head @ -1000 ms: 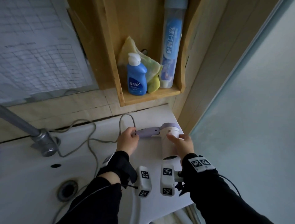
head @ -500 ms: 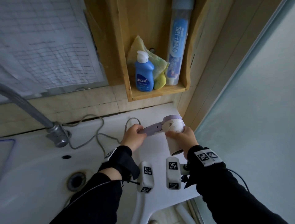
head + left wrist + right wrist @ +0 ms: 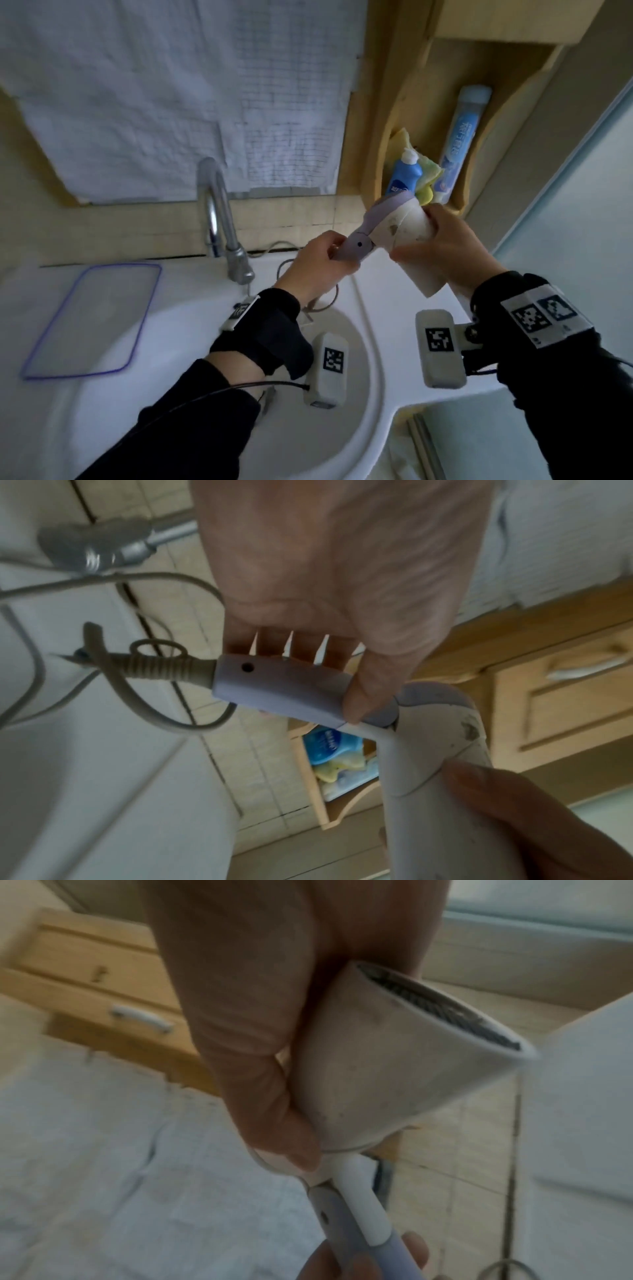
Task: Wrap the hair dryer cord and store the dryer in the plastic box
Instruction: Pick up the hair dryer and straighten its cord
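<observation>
Both hands hold a white and lilac hair dryer (image 3: 394, 226) in the air above the sink counter. My left hand (image 3: 318, 267) grips its lilac handle (image 3: 277, 688) near the cord end. My right hand (image 3: 442, 246) is wrapped around the white barrel (image 3: 383, 1069), with the nozzle grille facing the wrist. The grey cord (image 3: 143, 696) loops out of the handle's strain relief and hangs down toward the basin (image 3: 322, 308). A clear plastic box lid with a blue rim (image 3: 92, 318) lies flat on the counter at the left. The box itself is not in view.
A chrome tap (image 3: 219, 219) stands at the back of the white sink (image 3: 359, 394). A wooden shelf (image 3: 376, 144) at the upper right holds a blue bottle (image 3: 402, 178), a yellow cloth (image 3: 428, 178) and a tall blue tube (image 3: 459, 144). A frosted glass panel (image 3: 582, 205) bounds the right.
Both hands have lifted the dryer off the counter and tilted it up toward the shelf. The right hand went from touching the barrel to gripping it. The head view swung left.
</observation>
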The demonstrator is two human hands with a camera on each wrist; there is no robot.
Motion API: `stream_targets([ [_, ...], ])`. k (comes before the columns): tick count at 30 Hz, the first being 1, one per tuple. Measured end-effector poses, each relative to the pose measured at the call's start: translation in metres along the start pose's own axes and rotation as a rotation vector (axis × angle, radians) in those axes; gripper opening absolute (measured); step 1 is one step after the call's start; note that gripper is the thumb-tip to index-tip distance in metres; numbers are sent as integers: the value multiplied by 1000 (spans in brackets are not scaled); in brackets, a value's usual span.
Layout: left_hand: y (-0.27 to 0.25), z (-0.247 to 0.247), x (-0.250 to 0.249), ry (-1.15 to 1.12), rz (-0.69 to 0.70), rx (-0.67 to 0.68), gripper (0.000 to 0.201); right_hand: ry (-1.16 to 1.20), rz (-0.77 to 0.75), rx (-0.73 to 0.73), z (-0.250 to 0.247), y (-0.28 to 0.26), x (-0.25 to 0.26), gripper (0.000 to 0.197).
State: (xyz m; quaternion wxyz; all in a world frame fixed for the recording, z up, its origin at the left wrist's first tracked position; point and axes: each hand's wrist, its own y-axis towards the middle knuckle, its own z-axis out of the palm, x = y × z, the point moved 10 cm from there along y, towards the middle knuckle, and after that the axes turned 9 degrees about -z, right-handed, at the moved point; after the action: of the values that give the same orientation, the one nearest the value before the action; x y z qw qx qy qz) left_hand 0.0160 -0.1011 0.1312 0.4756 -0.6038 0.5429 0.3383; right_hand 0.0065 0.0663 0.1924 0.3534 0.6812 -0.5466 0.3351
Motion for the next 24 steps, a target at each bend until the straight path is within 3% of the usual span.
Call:
stream_targets([
  [6, -83, -90, -53, -65, 148, -15, 25, -123, -251, 30, 21, -35, 146, 52],
  [13, -158, -207, -82, -226, 259, -139, 24, -10, -505, 69, 62, -56, 289, 60],
  [16, -179, -252, -80, -317, 304, -234, 23, 325, -507, 86, 87, -56, 306, 54],
  [19, -200, -284, -76, -453, 358, -284, 25, 608, -466, 203, 128, -55, 302, 44],
  [24, -231, -321, -51, -647, 392, -365, 27, 501, -397, 491, 231, -72, 293, 52],
])
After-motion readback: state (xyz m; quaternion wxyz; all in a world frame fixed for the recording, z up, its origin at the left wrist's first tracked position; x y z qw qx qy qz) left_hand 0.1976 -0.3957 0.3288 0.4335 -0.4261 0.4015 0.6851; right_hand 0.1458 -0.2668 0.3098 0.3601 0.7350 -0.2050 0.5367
